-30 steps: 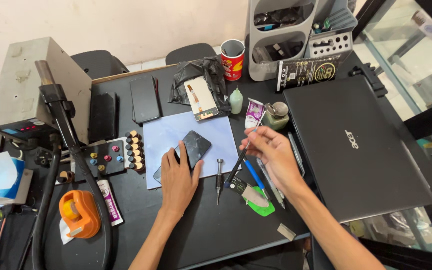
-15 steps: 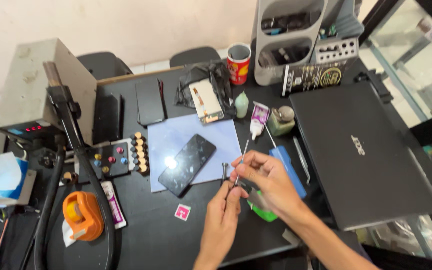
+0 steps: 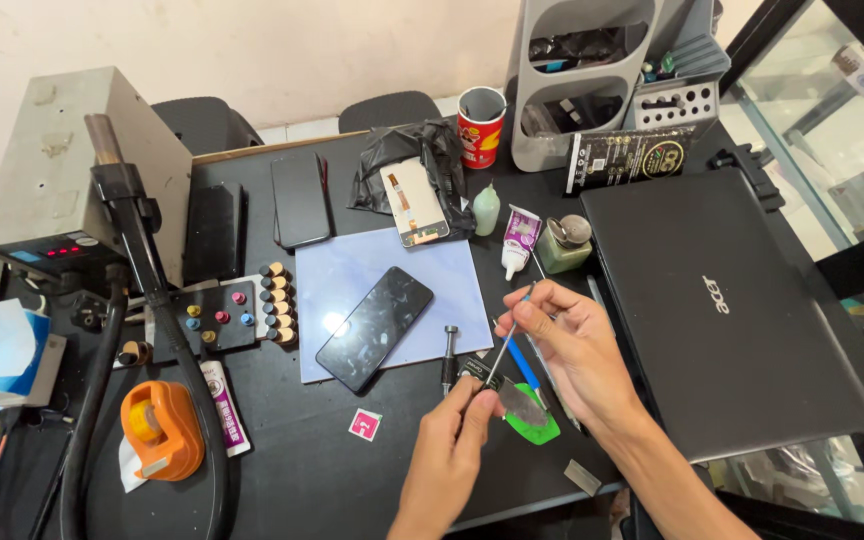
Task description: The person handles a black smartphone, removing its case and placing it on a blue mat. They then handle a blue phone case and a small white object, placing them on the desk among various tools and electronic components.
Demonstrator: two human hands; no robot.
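My right hand [image 3: 577,345] holds a thin metal tool [image 3: 508,340] that slants down to the left. My left hand [image 3: 452,445] pinches the tool's lower tip, just above a grey flake [image 3: 522,404] lying on a green pick [image 3: 540,428]. Whether something small sits between those fingers is hidden. A black phone [image 3: 374,327] lies face up and untouched on a pale blue mat [image 3: 422,265], left of both hands. A short screwdriver [image 3: 449,357] lies at the mat's right edge, and a blue-handled tool [image 3: 524,366] lies under my right hand.
A closed black laptop [image 3: 742,310] fills the right. Behind are a glue tube [image 3: 519,238], small green bottle [image 3: 486,210], jar [image 3: 564,243], red cup [image 3: 480,125], grey organizer [image 3: 602,90]. To the left are a bit holder [image 3: 214,320], orange tape dispenser [image 3: 160,430], grey heat station [image 3: 62,170]. A pink square [image 3: 364,424] lies near.
My left hand has left the phone and come over to the tool in my right hand. My right hand has drawn nearer with the tool.
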